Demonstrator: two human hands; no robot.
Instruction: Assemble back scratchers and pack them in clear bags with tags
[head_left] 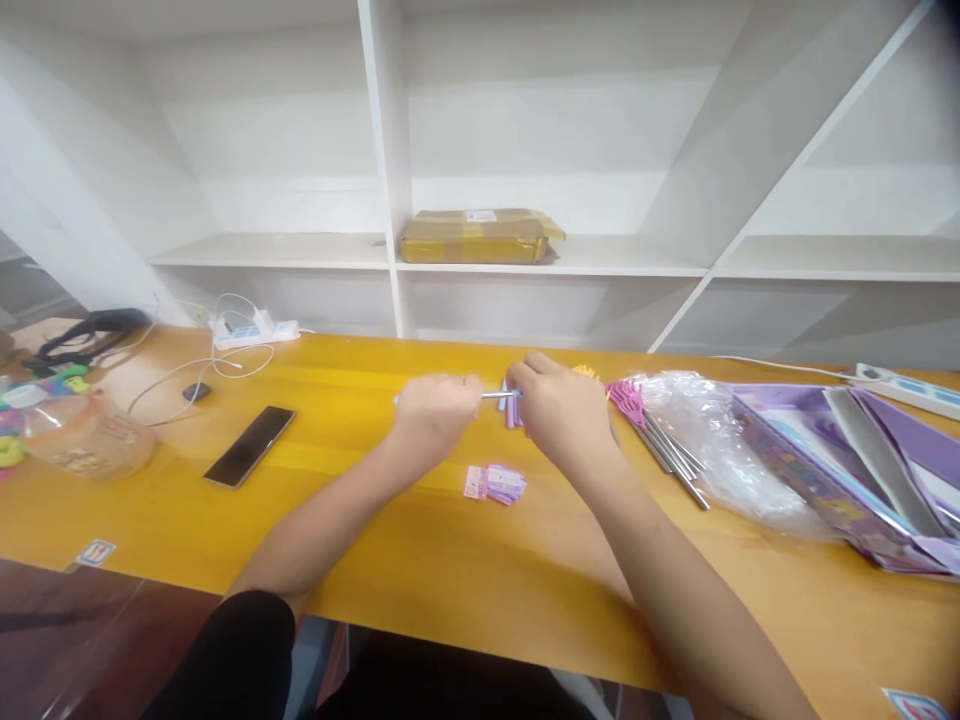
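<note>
Over the middle of the table, both my hands are closed on a thin metal rod (495,395) held level between them. My left hand (437,412) is a fist around its left part, and a light-blue tip shows at the fist's outer side. My right hand (556,410) has its fingers closed at the rod's other end, which they hide. Just behind the right hand lie purple sticks (512,412), partly covered. Small pink and purple printed cards (504,484) lie flat below the hands. Pink fork-like pieces (627,400) and several metal rods (671,450) are right of my right hand.
Yellow pieces (586,371) show behind my right hand. Crumpled clear plastic (720,450) and an open purple box (795,465) are at right. A phone (250,446), power strip (256,332) and orange-tinted plastic container (90,435) are at left. A cardboard box (476,237) sits on the shelf.
</note>
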